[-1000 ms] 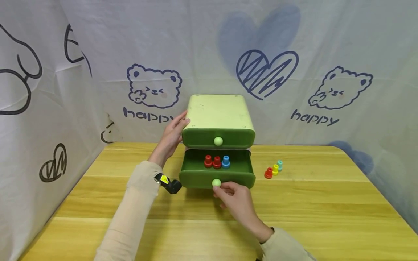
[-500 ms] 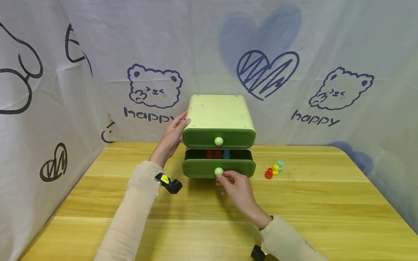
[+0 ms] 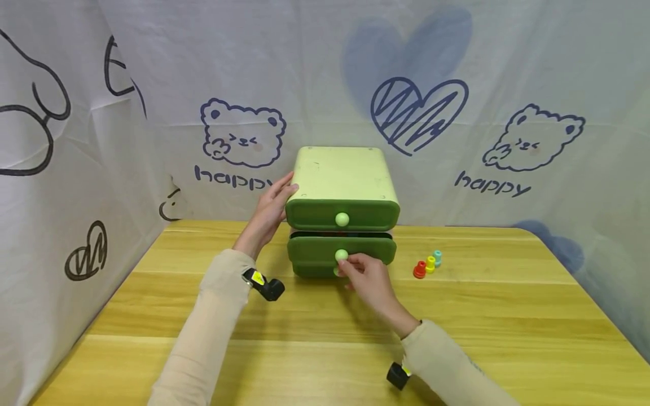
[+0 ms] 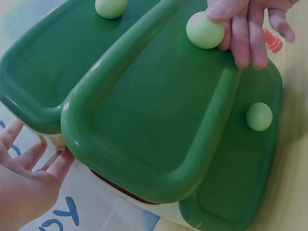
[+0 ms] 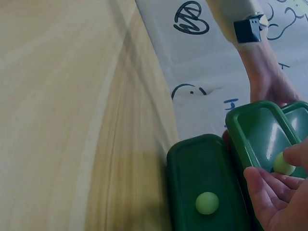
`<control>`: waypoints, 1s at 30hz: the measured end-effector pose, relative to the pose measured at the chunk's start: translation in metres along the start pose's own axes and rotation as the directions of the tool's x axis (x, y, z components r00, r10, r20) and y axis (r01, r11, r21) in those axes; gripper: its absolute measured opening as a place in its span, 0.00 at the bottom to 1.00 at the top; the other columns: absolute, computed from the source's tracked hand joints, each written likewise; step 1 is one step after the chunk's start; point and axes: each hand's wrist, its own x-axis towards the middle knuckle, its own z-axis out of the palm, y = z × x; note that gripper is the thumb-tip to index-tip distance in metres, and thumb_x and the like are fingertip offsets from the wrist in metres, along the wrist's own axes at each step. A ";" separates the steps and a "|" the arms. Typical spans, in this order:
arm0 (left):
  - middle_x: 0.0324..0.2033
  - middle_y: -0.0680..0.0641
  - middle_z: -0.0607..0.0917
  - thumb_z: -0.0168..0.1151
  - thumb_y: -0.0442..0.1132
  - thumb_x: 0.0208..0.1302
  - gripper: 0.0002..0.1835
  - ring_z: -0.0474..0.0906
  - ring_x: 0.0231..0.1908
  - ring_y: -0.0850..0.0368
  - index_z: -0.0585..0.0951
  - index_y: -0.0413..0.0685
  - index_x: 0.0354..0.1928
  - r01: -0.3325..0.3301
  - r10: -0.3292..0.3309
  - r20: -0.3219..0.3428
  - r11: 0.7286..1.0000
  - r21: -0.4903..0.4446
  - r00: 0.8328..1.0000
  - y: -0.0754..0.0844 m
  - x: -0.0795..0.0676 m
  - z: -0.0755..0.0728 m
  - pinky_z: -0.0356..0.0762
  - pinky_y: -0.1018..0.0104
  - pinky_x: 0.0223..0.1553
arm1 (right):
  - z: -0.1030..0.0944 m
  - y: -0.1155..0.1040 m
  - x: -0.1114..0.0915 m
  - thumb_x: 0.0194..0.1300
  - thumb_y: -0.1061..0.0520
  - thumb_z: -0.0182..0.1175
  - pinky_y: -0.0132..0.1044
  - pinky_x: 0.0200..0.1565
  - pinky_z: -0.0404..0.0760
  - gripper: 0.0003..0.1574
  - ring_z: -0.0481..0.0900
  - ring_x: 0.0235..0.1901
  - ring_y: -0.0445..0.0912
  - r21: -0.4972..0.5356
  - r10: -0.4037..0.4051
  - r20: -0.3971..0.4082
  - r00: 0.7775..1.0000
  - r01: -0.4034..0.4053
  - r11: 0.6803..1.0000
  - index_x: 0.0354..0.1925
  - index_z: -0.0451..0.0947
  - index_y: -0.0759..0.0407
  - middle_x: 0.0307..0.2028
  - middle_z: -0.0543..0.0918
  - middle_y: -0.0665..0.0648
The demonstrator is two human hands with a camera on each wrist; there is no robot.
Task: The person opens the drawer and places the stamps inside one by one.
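Note:
A small cabinet with a pale green top and dark green drawer fronts stands at the back of the table. Its middle drawer juts out slightly, with only a narrow gap above its front. My right hand pinches that drawer's round pale green knob, thumb on top and fingers beneath. Against the cabinet's left side rests my left hand, its fingers extended. Bits of red and blue show dimly through the gap; the drawer's contents are otherwise hidden. The bottom drawer sits further back.
To the right of the cabinet stand three small pegs: a red one, a yellow one and a light blue one. A white printed cloth hangs behind the wooden table.
The middle drawer has slid back into the cabinet with my right hand at its knob, so the two red pegs and the blue peg inside have gone from sight. My left hand stays put.

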 end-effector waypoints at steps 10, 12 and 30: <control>0.72 0.48 0.59 0.52 0.46 0.71 0.32 0.65 0.64 0.50 0.58 0.55 0.74 0.013 -0.013 -0.007 1.000 0.005 1.000 0.001 -0.003 0.001 0.68 0.56 0.62 | 0.000 0.001 0.009 0.68 0.61 0.60 0.53 0.32 0.84 0.11 0.83 0.32 0.60 -0.035 -0.017 0.003 1.000 0.017 0.999 0.38 0.82 0.70 0.30 0.85 0.65; 0.72 0.48 0.59 0.53 0.46 0.71 0.32 0.65 0.64 0.50 0.59 0.55 0.74 0.013 -0.013 -0.010 1.000 0.004 1.000 0.001 -0.003 0.001 0.68 0.56 0.61 | 0.000 0.000 0.010 0.68 0.60 0.60 0.53 0.32 0.84 0.11 0.83 0.33 0.60 -0.043 -0.016 0.007 1.000 0.016 0.999 0.38 0.82 0.70 0.30 0.85 0.66; 0.72 0.47 0.60 0.53 0.44 0.71 0.32 0.65 0.64 0.50 0.59 0.53 0.74 -0.009 0.009 -0.027 1.000 -0.023 1.000 -0.002 -0.001 0.003 0.68 0.56 0.61 | -0.002 0.007 0.025 0.67 0.60 0.60 0.47 0.32 0.85 0.12 0.85 0.31 0.55 -0.102 -0.024 0.035 0.999 0.028 0.994 0.39 0.82 0.71 0.29 0.86 0.62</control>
